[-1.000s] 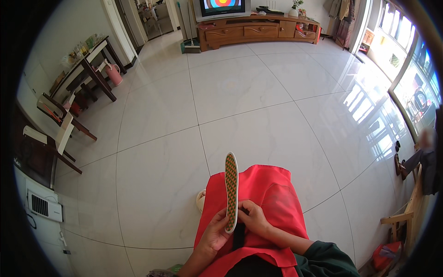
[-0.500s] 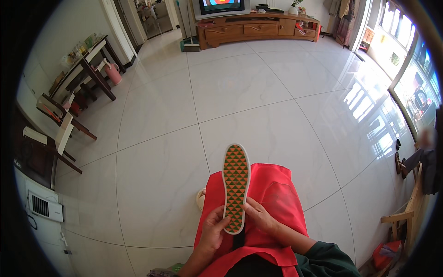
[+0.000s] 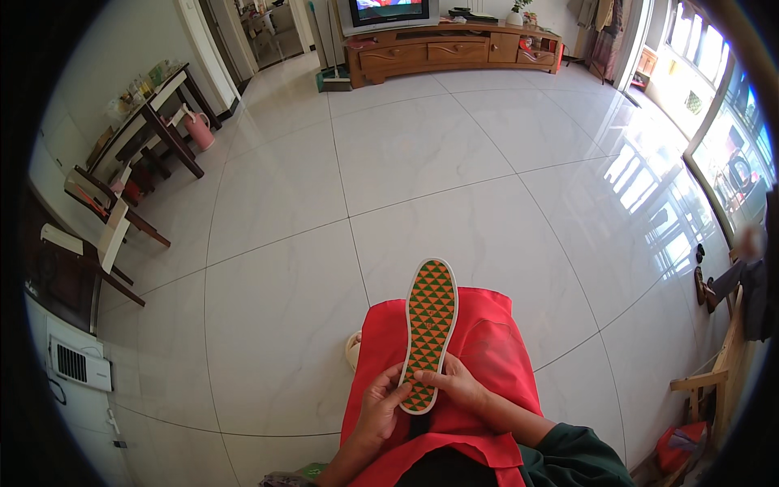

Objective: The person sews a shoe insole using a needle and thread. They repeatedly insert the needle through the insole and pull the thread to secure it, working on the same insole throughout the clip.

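Note:
Above my lap stands a shoe insole [image 3: 432, 316], its face patterned with orange and green triangles inside a white rim. My left hand [image 3: 381, 403] grips its lower left edge, thumb on the patterned face. From the other side my right hand [image 3: 461, 383] pinches the lower right edge, its thumb lying across the pattern. The fingers behind the insole are partly hidden. Beneath both hands a red apron [image 3: 491, 341] covers my lap.
Pale tiled floor [image 3: 430, 203] stretches ahead to a wooden TV cabinet [image 3: 458, 53]. Chairs [image 3: 114, 235], a table and a pink thermos [image 3: 197, 130] line the left side. At the right edge another person [image 3: 742, 284] sits by a wooden bench [image 3: 702, 381].
The insole has shifted slightly right and down, and its top now tilts to the right. My right thumb has moved from the edge onto the patterned face.

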`<act>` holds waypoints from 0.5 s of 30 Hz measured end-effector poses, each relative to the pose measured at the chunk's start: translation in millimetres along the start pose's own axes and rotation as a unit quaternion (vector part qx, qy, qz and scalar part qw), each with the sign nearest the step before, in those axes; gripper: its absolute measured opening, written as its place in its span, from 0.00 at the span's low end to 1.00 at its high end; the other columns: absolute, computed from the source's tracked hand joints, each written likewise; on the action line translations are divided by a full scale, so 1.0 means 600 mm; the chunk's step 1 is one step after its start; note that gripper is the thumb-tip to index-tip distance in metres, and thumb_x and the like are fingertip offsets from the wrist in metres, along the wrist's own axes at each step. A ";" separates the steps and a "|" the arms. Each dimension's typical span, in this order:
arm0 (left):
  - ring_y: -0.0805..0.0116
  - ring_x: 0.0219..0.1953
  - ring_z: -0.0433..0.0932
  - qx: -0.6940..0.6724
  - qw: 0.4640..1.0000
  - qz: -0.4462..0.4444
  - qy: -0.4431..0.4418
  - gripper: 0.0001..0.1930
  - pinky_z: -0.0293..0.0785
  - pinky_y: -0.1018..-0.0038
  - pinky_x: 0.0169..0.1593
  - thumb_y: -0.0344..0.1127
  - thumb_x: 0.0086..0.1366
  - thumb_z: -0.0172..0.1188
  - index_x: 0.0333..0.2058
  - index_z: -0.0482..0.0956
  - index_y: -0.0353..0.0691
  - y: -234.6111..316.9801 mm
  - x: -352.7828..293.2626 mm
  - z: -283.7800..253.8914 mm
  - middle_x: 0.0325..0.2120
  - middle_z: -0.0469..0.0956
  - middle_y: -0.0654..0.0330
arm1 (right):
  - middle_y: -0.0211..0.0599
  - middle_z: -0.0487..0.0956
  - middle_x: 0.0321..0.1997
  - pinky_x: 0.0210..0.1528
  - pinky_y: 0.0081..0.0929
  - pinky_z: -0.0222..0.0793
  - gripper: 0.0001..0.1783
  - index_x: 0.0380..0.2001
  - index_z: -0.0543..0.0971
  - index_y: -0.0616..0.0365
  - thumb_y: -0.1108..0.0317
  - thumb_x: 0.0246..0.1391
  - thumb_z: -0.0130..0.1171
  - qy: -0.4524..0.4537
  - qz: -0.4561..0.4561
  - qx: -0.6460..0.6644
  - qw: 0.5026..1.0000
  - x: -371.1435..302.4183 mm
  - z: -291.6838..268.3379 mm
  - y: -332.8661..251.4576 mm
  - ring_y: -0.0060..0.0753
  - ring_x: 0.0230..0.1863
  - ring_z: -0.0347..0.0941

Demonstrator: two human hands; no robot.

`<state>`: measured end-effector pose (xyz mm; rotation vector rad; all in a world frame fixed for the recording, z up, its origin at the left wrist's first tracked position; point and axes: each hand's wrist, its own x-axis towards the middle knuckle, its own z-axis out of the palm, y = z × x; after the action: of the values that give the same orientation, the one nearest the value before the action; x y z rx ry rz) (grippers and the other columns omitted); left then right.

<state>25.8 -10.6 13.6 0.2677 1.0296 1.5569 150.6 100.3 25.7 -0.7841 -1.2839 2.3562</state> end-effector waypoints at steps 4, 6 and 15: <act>0.71 0.44 0.75 -0.004 1.000 0.000 -0.005 0.18 0.71 0.74 0.50 0.24 0.61 0.54 0.51 0.68 0.32 -0.003 0.001 -0.002 0.42 0.76 0.58 | 0.32 0.76 0.42 0.49 0.23 0.68 0.18 0.46 0.70 0.62 0.68 0.53 0.58 0.003 0.000 0.012 1.000 0.000 0.000 0.001 0.22 0.44 0.72; 0.71 0.44 0.75 -0.005 1.000 -0.001 -0.004 0.18 0.71 0.74 0.50 0.24 0.61 0.54 0.51 0.68 0.32 -0.004 0.002 -0.001 0.42 0.76 0.58 | 0.32 0.77 0.42 0.49 0.23 0.68 0.18 0.46 0.70 0.62 0.69 0.53 0.58 0.005 -0.001 0.015 1.000 0.000 0.000 0.001 0.22 0.44 0.72; 0.71 0.44 0.75 -0.001 1.000 -0.004 -0.008 0.18 0.70 0.74 0.51 0.24 0.62 0.53 0.51 0.68 0.32 -0.012 0.005 -0.006 0.43 0.76 0.58 | 0.34 0.76 0.44 0.48 0.23 0.69 0.19 0.46 0.69 0.62 0.68 0.53 0.59 0.006 -0.007 0.009 1.000 0.001 -0.004 0.004 0.24 0.44 0.73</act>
<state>27.5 -10.2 5.3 0.2746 1.0155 1.5462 151.6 100.8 22.6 -0.7790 -1.2582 2.3448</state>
